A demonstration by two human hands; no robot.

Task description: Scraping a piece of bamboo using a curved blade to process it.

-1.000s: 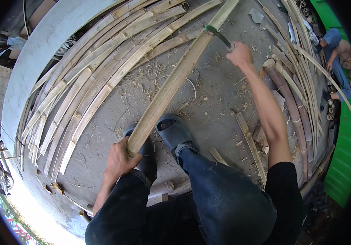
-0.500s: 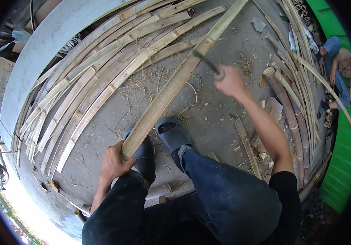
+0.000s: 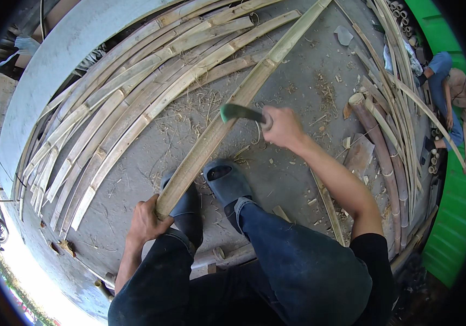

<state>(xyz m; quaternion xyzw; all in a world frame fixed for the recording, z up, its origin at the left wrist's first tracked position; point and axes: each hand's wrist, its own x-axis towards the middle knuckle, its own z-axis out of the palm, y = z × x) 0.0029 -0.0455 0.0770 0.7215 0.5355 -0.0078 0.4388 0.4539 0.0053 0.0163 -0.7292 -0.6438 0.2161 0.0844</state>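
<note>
A long split bamboo strip (image 3: 200, 145) slants from my left knee up to the far edge of the view, its hollow inner face turned up. My left hand (image 3: 149, 218) is closed round its near end, beside my shin. In my right hand (image 3: 284, 128) is the handle of a curved knife (image 3: 241, 112) with a dark blade. The blade lies across the middle of the strip; whether it touches the bamboo I cannot tell. Curly shavings (image 3: 255, 133) lie on the floor beyond my feet.
Several split bamboo lengths (image 3: 130, 133) fan out on the left. Bamboo poles (image 3: 378, 136) and thin strips (image 3: 406, 103) lie on the right. Another person (image 3: 440, 89) sits at the far right by a green corrugated sheet (image 3: 452, 233). My dark clogs (image 3: 227, 182) rest on the concrete floor.
My right hand has brought the knife nearer along the strip, down and left, and the blade now shows more broadly. My left hand and the strip's near end have shifted slightly left and down.
</note>
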